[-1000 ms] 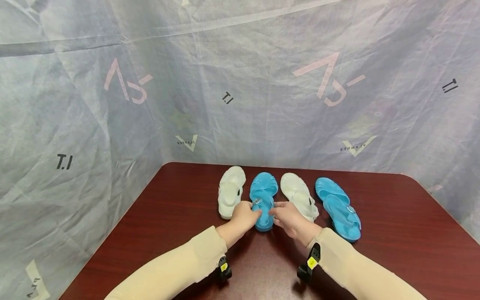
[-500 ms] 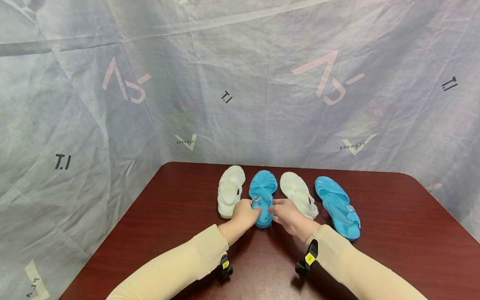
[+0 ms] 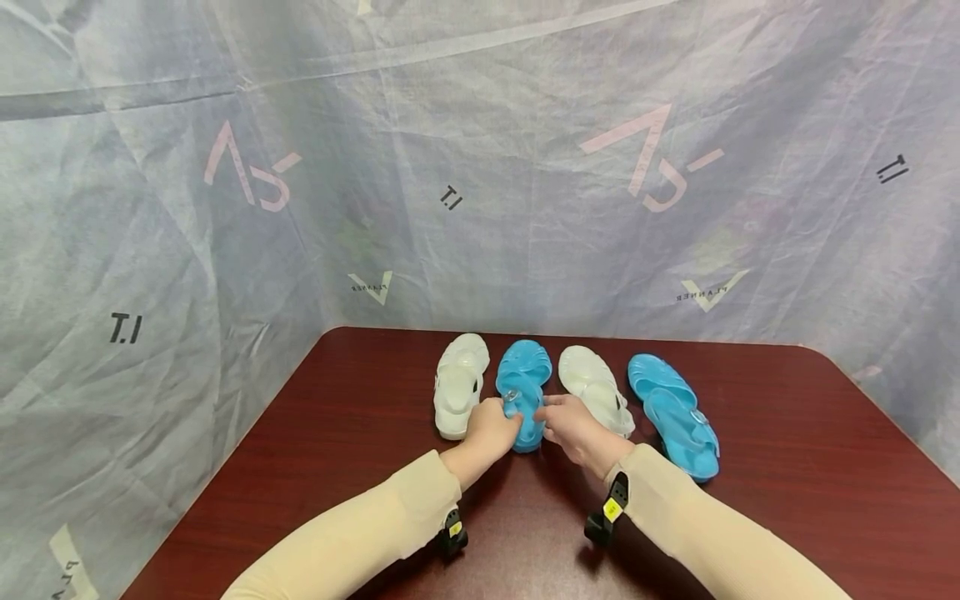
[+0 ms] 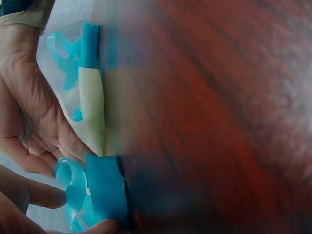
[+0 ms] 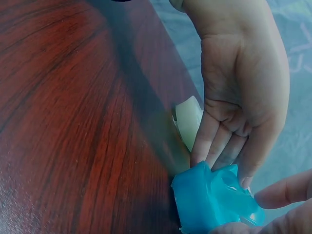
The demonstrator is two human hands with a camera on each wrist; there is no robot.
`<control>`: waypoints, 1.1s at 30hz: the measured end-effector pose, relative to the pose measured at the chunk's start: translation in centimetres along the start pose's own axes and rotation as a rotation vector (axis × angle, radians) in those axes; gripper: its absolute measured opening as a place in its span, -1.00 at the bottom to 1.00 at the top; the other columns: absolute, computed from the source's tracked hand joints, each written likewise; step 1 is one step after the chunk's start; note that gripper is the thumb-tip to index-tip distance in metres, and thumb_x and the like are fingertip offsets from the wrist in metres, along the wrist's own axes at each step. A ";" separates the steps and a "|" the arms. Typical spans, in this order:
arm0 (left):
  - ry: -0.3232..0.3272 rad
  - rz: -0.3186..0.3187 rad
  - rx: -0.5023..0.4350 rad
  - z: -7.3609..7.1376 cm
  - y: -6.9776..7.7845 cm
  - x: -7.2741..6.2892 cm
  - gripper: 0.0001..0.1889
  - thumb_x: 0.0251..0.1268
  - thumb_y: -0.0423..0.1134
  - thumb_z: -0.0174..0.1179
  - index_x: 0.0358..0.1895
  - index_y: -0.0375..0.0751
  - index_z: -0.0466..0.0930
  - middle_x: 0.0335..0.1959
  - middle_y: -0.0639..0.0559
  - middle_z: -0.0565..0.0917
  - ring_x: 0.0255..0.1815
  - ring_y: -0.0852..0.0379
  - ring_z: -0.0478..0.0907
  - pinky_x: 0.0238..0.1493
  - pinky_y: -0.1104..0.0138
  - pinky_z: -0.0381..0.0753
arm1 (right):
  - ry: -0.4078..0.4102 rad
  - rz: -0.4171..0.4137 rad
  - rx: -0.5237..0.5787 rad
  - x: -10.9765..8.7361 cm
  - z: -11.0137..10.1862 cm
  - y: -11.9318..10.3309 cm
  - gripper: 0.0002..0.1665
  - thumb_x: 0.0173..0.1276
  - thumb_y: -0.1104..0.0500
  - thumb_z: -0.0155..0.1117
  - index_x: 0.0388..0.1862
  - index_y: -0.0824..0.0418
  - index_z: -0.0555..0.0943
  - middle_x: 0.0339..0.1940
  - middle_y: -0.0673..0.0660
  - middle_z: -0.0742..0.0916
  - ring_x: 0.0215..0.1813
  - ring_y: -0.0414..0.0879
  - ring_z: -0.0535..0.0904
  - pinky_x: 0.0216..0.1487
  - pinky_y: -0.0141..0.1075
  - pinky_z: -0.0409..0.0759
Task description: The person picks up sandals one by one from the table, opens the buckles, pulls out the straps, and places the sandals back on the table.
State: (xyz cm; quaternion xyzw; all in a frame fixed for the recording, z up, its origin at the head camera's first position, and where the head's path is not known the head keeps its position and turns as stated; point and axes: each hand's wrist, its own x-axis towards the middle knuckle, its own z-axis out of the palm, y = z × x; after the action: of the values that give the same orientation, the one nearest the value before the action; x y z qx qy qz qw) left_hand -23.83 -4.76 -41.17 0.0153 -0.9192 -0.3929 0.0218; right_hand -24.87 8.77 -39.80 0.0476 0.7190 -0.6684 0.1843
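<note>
A light blue sandal lies toes-away on the table, second from the left in a row. My left hand holds its left side near the buckle, thumb over the edge. On the opposite side, my right hand pinches the rim with thumb and fingers. The right wrist view shows the blue heel low over the wood, fingers of both hands around it. Just left of the pair of hands is a white sandal. Another white sandal sits to the right, partly behind my right hand.
A second blue sandal stands at the right end of the row, angled outward. The dark red table ends at a rounded far edge, with a grey printed cloth hanging behind it and along the left.
The held blue sandal has shifted slightly away, toward the table's far edge, and both hands have moved with it. The other sandals stay in place.
</note>
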 end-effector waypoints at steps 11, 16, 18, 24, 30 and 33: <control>0.000 0.039 0.004 0.0 -0.2 0.3 -0.77 0.32 -0.24 0.20 -0.18 -0.40 0.66 -0.35 -0.18 0.71 -0.34 0.00 0.64 -0.36 0.25 0.60 | 0.007 0.001 -0.001 0.1 -0.2 0.0 -0.28 0.36 0.42 -0.04 0.45 0.58 0.03 0.50 0.48 0.12 0.52 0.27 0.06 0.44 0.04 0.22; -0.018 0.038 -0.008 -0.5 -0.1 0.4 -0.75 0.34 -0.23 0.19 -0.15 -0.41 0.65 -0.35 -0.17 0.70 -0.36 0.03 0.63 -0.37 0.28 0.57 | 0.017 -0.003 -0.005 0.1 0.0 -0.3 -0.28 0.35 0.42 -0.04 0.45 0.58 0.02 0.50 0.48 0.13 0.52 0.27 0.08 0.44 0.04 0.21; -0.027 0.025 -0.019 -0.7 0.0 0.5 -0.72 0.34 -0.23 0.18 -0.11 -0.43 0.65 -0.31 -0.19 0.70 -0.34 0.03 0.62 -0.37 0.27 0.57 | 0.019 -0.003 -0.005 0.2 0.1 -0.4 -0.27 0.35 0.42 -0.05 0.45 0.59 0.02 0.50 0.47 0.13 0.52 0.28 0.09 0.43 0.05 0.21; -0.028 -0.025 -0.037 -0.9 0.2 0.8 -0.65 0.37 -0.21 0.16 0.05 -0.44 0.60 -0.10 -0.24 0.70 -0.17 -0.02 0.65 -0.22 0.22 0.62 | 0.011 -0.006 -0.005 0.6 0.1 -0.5 -0.28 0.37 0.41 -0.05 0.47 0.55 0.03 0.52 0.44 0.12 0.52 0.27 0.08 0.44 0.03 0.22; -0.038 -0.047 -0.052 -0.7 0.0 0.9 -0.65 0.38 -0.20 0.15 0.04 -0.42 0.61 -0.10 -0.23 0.70 -0.16 -0.02 0.65 -0.20 0.21 0.63 | 0.015 -0.002 -0.003 0.9 -0.1 -0.2 -0.29 0.38 0.40 -0.04 0.46 0.56 0.03 0.50 0.45 0.15 0.52 0.26 0.08 0.44 0.02 0.23; -0.049 -0.089 -0.100 -0.7 0.0 0.7 -0.60 0.37 -0.20 0.15 0.11 -0.47 0.56 0.01 -0.27 0.66 -0.03 -0.06 0.63 -0.07 0.16 0.63 | 0.007 -0.009 -0.016 0.7 -0.1 0.0 -0.29 0.39 0.40 -0.04 0.46 0.57 0.03 0.50 0.46 0.15 0.52 0.26 0.09 0.44 0.02 0.23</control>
State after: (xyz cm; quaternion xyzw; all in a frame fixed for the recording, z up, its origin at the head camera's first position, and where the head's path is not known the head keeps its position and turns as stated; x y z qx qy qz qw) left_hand -24.52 -5.29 -40.61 0.0455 -0.8970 -0.4393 -0.0176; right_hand -25.55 8.75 -40.01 0.0450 0.7252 -0.6633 0.1792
